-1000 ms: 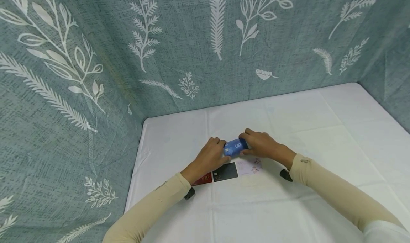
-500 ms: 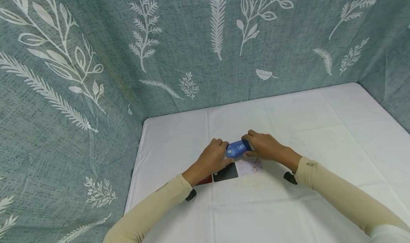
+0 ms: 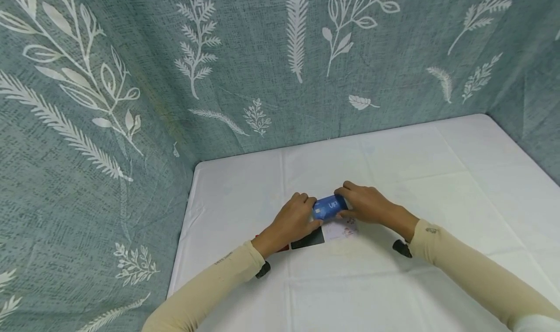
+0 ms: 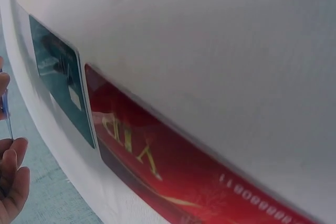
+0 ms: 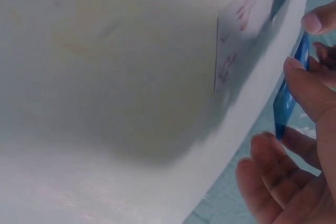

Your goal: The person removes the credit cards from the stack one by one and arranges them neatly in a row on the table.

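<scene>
A blue card (image 3: 329, 208) with "VIP" lettering is held up off the table between both hands. My left hand (image 3: 294, 220) pinches its left end; my right hand (image 3: 366, 204) pinches the right end. In the right wrist view the blue card (image 5: 285, 103) appears nearly edge-on, with thumb and fingers on it. Below, a row of cards lies flat: a red VIP card (image 4: 152, 145), a dark card (image 3: 308, 239) and a pale card with pink flowers (image 3: 339, 230). The left hand and forearm hide most of the red card and part of the dark one in the head view.
White cloth covers the table (image 3: 350, 283). Teal curtains (image 3: 262, 60) with white leaf prints hang at its back and sides. Black wrist cameras, one of them the left camera (image 3: 263, 270), sit under the beige sleeves (image 3: 472, 269).
Both hands have moved together a little to the right and nearer the body, carrying the blue card. The left hand and forearm now cover more of the red and dark cards.
</scene>
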Demonstrator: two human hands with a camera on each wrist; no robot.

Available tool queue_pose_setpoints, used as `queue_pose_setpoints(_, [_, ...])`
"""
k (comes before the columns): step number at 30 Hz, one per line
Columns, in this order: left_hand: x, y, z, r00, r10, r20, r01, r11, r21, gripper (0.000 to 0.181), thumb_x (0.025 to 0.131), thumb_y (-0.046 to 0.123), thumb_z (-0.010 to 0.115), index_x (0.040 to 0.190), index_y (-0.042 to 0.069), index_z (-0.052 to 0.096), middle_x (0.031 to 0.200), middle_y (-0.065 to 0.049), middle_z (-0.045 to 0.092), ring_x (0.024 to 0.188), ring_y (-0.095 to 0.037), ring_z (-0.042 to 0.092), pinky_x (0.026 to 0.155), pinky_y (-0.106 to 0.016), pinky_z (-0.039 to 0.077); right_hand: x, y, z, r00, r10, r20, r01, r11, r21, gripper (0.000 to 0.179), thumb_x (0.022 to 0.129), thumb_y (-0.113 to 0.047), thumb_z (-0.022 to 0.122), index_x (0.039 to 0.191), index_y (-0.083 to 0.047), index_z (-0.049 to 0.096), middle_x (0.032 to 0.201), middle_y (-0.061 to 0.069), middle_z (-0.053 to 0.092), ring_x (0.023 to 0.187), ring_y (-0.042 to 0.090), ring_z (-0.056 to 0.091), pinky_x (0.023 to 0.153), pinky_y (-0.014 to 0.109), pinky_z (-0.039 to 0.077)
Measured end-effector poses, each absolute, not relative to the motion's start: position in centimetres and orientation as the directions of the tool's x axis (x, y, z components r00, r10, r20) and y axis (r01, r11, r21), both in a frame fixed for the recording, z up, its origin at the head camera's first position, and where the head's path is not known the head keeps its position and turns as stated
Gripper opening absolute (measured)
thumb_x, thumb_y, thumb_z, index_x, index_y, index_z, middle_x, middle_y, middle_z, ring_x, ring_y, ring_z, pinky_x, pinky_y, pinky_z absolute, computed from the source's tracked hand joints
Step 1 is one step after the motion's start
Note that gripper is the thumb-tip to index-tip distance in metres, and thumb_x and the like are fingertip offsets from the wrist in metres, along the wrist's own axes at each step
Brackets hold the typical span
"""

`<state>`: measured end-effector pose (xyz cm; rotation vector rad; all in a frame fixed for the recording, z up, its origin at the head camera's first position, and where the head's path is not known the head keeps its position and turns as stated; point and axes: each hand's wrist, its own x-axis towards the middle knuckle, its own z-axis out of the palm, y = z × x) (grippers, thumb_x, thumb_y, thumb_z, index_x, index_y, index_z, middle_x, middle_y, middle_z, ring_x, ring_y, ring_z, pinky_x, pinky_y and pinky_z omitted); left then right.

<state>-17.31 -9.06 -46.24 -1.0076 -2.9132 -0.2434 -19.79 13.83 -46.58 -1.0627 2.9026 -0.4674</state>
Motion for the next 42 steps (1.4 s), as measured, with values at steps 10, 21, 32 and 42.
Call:
queue_pose_setpoints(10, [-16.9,-8.7,-46.8,-0.757,0.636,0.149,0.652,0.749,0.117,0.051,0.083,0.041,0.069,0.116,0.002,0.061,0.100,-0.007,0.062,0.087,-0.016,0.052,0.075,-0.027,0.046,-19.0,14.5,-46.9,-0.761,-0.637,0.120,-0.642,0.714,-0.280,0.059,0.076,-0.041,0.077,0.119,-0.005,0.060,0.098,0.005,0.056,0.072,0.008,0.054,0.061,0.028,0.050])
queue_pose_setpoints(21, [-16.6,-8.3,-46.6,-0.755,0.644,0.123,0.656,0.745,0.122,0.051,0.084,0.042,0.068,0.116,0.002,0.061,0.101,-0.007,0.061,0.088,-0.016,0.053,0.078,-0.027,0.046,-18.6,15.2,-47.0,-0.767,-0.629,0.129,-0.636,0.718,-0.283,0.060,0.075,-0.042,0.077,0.120,-0.005,0.061,0.098,0.004,0.056,0.070,0.006,0.052,0.059,0.026,0.048])
queue_pose_setpoints(32, [-16.8,-7.6,-46.6,-0.740,0.661,0.123,0.672,0.734,0.099,0.052,0.084,0.043,0.068,0.116,0.003,0.062,0.103,-0.006,0.063,0.091,-0.016,0.055,0.081,-0.027,0.046,-18.3,15.9,-47.1,-0.774,-0.616,0.147,-0.630,0.725,-0.276,0.060,0.075,-0.043,0.077,0.119,-0.005,0.061,0.100,0.005,0.057,0.070,0.007,0.053,0.058,0.025,0.048])
queue_pose_setpoints(42, [-16.9,-6.8,-46.6,-0.718,0.681,0.145,0.695,0.712,0.101,0.053,0.084,0.043,0.068,0.117,0.002,0.062,0.103,-0.007,0.063,0.092,-0.016,0.056,0.082,-0.026,0.047,-18.0,16.9,-46.9,-0.776,-0.610,0.158,-0.629,0.731,-0.265,0.059,0.074,-0.042,0.078,0.118,-0.005,0.063,0.096,0.003,0.056,0.067,0.006,0.050,0.056,0.023,0.045])
